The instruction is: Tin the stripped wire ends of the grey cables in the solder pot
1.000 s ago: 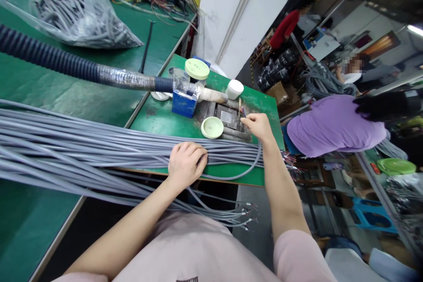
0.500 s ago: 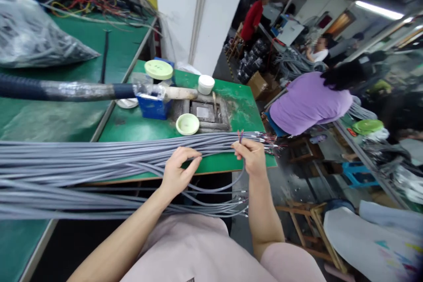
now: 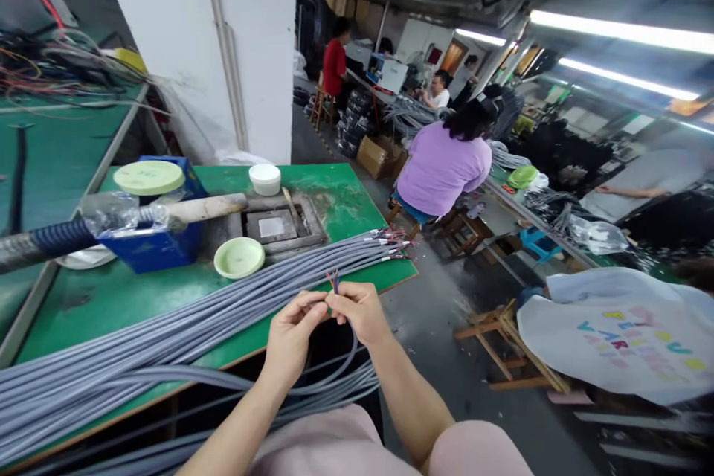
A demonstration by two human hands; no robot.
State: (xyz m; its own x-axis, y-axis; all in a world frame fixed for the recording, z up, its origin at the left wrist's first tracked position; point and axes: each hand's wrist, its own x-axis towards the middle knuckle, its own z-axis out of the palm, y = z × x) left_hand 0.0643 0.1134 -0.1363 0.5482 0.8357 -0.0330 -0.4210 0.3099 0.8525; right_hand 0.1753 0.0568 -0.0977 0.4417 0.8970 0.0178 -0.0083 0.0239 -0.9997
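My right hand (image 3: 358, 310) pinches a grey cable near its stripped end. Thin red and blue wires (image 3: 333, 281) stick up above the fingertips, and the cable (image 3: 353, 349) curves down below the hand. Against these fingertips rests my left hand (image 3: 293, 327), its thumb and forefinger pressed together beside the wires; what lies between them is hidden. A thick bundle of grey cables (image 3: 206, 296) stretches along the front of the green table, with white-marked, stripped ends (image 3: 390, 242) at its right end. More grey cables (image 3: 349, 387) hang below the table edge.
Behind the bundle, a soot-stained framed pit (image 3: 273, 227) sits in the green table (image 3: 340, 197). Around it stand a pale green bowl (image 3: 239, 258), a white tub (image 3: 265, 178), a blue box (image 3: 159, 242) and a hose (image 3: 61, 238). Several people work at right, near a wooden stool (image 3: 502, 346).
The view has swung right. My left hand has come over to my right hand, its fingers closing from a loose, open curl. My right hand still holds the cable end.
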